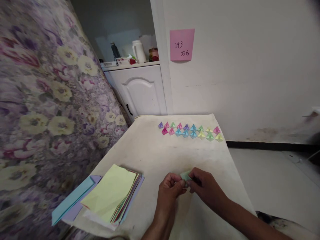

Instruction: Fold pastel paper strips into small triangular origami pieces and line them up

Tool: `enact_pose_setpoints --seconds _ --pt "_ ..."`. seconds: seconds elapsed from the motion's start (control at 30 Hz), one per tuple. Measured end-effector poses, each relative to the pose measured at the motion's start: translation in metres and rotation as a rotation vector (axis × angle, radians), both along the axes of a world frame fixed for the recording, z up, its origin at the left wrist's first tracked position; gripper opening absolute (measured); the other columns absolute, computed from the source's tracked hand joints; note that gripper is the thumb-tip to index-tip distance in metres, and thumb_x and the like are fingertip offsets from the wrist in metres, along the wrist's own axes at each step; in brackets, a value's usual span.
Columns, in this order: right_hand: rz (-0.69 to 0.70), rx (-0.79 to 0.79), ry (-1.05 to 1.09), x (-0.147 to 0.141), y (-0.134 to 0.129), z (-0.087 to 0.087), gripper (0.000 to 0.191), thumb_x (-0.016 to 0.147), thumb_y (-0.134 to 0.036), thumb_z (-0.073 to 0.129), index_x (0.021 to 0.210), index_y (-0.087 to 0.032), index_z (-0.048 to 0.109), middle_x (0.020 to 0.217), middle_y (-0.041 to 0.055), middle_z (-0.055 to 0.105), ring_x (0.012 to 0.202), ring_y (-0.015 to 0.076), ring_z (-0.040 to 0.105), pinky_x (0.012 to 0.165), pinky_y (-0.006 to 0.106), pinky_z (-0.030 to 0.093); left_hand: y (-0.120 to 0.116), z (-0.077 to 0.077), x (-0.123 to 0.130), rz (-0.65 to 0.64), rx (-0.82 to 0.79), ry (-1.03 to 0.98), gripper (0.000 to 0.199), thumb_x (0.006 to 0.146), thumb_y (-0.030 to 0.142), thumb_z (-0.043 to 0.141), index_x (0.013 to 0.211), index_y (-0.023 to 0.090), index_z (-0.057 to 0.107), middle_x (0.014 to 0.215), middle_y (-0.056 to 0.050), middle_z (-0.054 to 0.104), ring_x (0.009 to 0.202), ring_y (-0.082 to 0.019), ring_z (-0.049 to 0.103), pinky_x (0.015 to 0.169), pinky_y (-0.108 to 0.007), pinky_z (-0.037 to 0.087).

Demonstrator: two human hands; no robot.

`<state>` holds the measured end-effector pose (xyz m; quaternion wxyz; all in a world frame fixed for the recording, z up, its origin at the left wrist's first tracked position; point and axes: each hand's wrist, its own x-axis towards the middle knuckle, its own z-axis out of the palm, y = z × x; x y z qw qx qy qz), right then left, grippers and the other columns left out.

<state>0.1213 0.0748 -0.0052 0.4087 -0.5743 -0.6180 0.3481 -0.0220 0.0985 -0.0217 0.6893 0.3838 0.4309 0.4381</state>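
Between my two hands, above the near part of the table, is a small pale green piece of folded paper (185, 175). My left hand (172, 186) pinches its left and lower side between thumb and fingers. Thumb and fingertips of my right hand (200, 180) close on its right edge. Fingers cover much of the paper, so its exact folded shape cannot be made out. Farther back on the table, two rows of small folded paper pieces (185, 133) stand in purple, pink, green, blue and yellow.
A stack of coloured paper sheets (112, 190), yellow on top, lies at the table's left, beside blue folded paper (72, 200). The cloth-covered table (150, 146) meets a wall bearing a pink note (182, 45). A floral curtain (60, 110) hangs left; a white jug (139, 51) stands on the cabinet.
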Motion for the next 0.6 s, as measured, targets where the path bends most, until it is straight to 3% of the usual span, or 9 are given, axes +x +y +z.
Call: enact_pose_setpoints --seconds 0.13,0.23,0.4,0.47,0.6 --pt "0.018 0.02 -0.004 -0.0004 -0.0014 0.0 0.01 0.076 -0.016 0.05 0.067 -0.019 0.05 0.057 -0.0031 0.056 0.054 0.0112 0.053 0.053 0.022 0.039 0.0016 -0.0015 0.0003 -0.008 -0.047 -0.08 0.027 0.059 0.022 0.075 0.08 0.016 0.06 0.067 0.002 0.059 0.058 -0.009 0.055 0.055 -0.019 0.042" --pt "0.029 0.003 0.054 -0.0008 -0.0029 -0.0003 0.006 0.076 -0.015 0.049 0.076 -0.02 0.052 0.06 -0.0037 0.056 0.052 0.0102 0.052 0.051 0.021 0.039 0.0016 -0.0019 -0.0004 -0.049 -0.063 -0.09 0.022 0.06 0.021 0.074 0.077 0.013 0.063 0.066 0.002 0.059 0.058 -0.008 0.054 0.056 -0.019 0.042" --pt "-0.008 0.044 0.017 -0.0006 -0.0038 -0.0031 0.045 0.072 -0.012 0.051 0.115 -0.024 0.045 0.064 -0.0058 0.051 0.053 0.0102 0.051 0.053 0.023 0.041 0.0 -0.0009 -0.0006 -0.062 -0.102 -0.082 0.017 0.062 0.022 0.072 0.067 0.013 0.058 0.061 0.001 0.06 0.056 -0.008 0.055 0.055 -0.019 0.042" --pt "-0.009 0.02 0.028 -0.0009 -0.003 -0.0044 0.044 0.071 -0.013 0.051 0.114 -0.024 0.047 0.063 -0.0059 0.05 0.054 0.0103 0.05 0.053 0.023 0.042 -0.0009 0.0002 -0.0001 -0.063 -0.119 -0.065 0.019 0.062 0.024 0.072 0.066 0.014 0.056 0.061 0.0 0.061 0.056 -0.01 0.056 0.055 -0.02 0.043" --pt "-0.01 -0.113 0.168 -0.0016 0.0005 -0.0069 0.025 0.07 -0.018 0.054 0.095 -0.02 0.055 0.065 -0.0036 0.054 0.053 0.01 0.052 0.049 0.021 0.042 -0.003 0.0019 0.0023 -0.053 -0.122 -0.023 0.024 0.061 0.027 0.073 0.064 0.015 0.053 0.059 0.0 0.061 0.054 -0.011 0.058 0.056 -0.023 0.046"
